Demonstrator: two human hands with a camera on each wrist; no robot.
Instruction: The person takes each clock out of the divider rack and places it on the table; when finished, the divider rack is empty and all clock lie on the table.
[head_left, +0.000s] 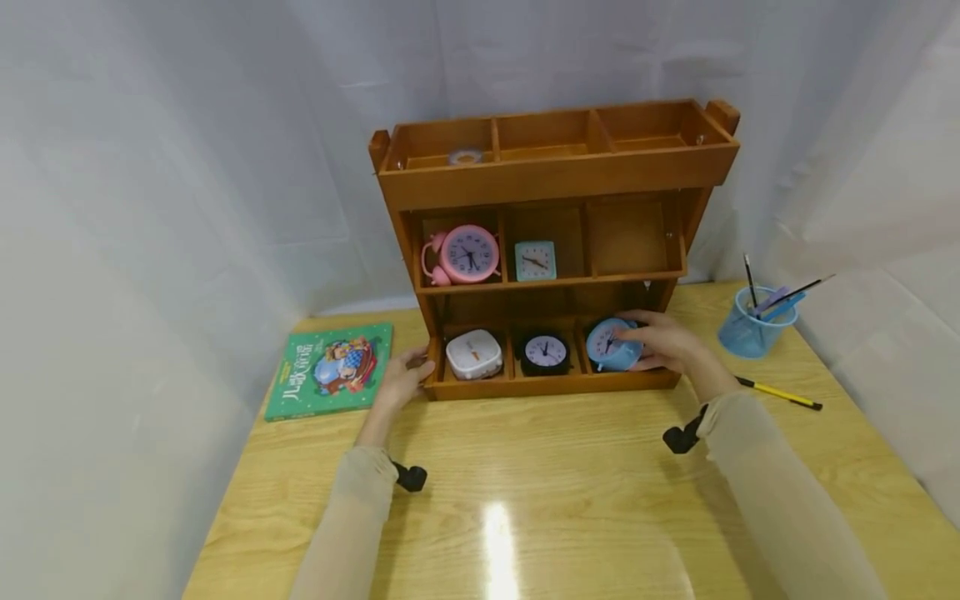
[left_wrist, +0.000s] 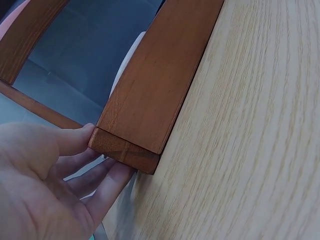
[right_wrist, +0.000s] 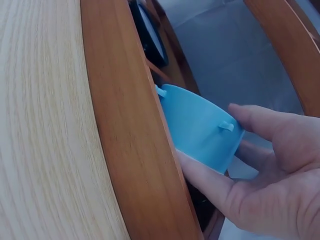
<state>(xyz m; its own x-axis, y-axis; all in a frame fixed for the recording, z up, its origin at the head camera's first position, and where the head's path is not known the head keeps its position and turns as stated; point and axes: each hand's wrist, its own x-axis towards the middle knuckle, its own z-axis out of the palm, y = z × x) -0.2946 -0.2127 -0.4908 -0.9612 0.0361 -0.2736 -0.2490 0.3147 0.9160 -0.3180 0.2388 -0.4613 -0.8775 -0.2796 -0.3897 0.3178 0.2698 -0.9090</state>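
Observation:
In the bottom right compartment of the wooden shelf (head_left: pixel 555 387), my right hand (head_left: pixel 663 340) grips a round blue alarm clock (head_left: pixel 615 357). The right wrist view shows the clock's blue body (right_wrist: pixel 197 127) tilted behind the front board (right_wrist: pixel 132 125), with my thumb and fingers around it. My left hand (head_left: pixel 405 379) holds the shelf's lower left corner (left_wrist: pixel 125 150), thumb on one side and fingertips on the other. Beside the blue clock sits a black round clock (head_left: pixel 545 353). A white rounded clock (head_left: pixel 474 354) occupies the bottom left compartment.
On the middle tier stand a pink alarm clock (head_left: pixel 469 253) and a small mint square clock (head_left: pixel 536 261). A tape roll (head_left: pixel 466 157) lies in the top tier. Left is a green book (head_left: pixel 330 371); right are a blue pen cup (head_left: pixel 752 327) and a yellow-black pen (head_left: pixel 783 394).

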